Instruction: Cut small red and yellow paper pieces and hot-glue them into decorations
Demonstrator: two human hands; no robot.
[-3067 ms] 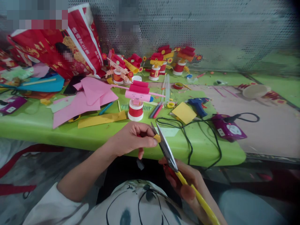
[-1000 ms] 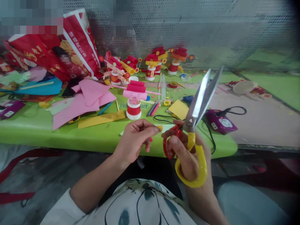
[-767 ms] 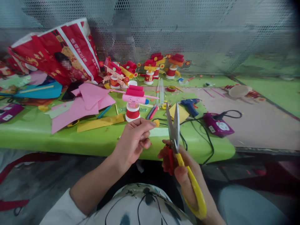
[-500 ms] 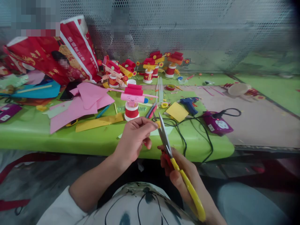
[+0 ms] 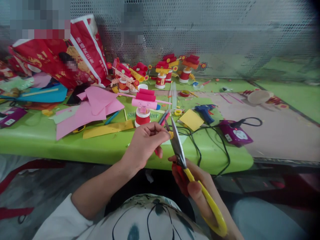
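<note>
Just in front of the pink paper figure [image 5: 144, 102], pinching a small yellow piece [image 5: 171, 134] with the left hand [image 5: 142, 145], thumb and forefinger pressed together on it, remaining fingers loosely curled below. Letting one edge poke out past the fingertips, probably so as to offer the scissors [image 5: 178, 146] an edge without endangering skin. Gripping those scissors with the right hand [image 5: 197, 191], lower and to the right of the figure, thumb through the yellow handle, other fingers at the red one and partly hidden. Holding the blades moderately apart and aiming them away from the body, seemingly with the yellow piece in the gap, though too small for certainty. Having pink sheets [image 5: 95, 105] and a yellow strip [image 5: 108, 129] lying to the figure's left, likely as stock within reach. Having a yellow square [image 5: 191, 120] and a blue glue gun [image 5: 206, 113] lying to its right, likely set aside so as not to crowd the hands. Standing the figure upright, presumably for easy viewing.
</note>
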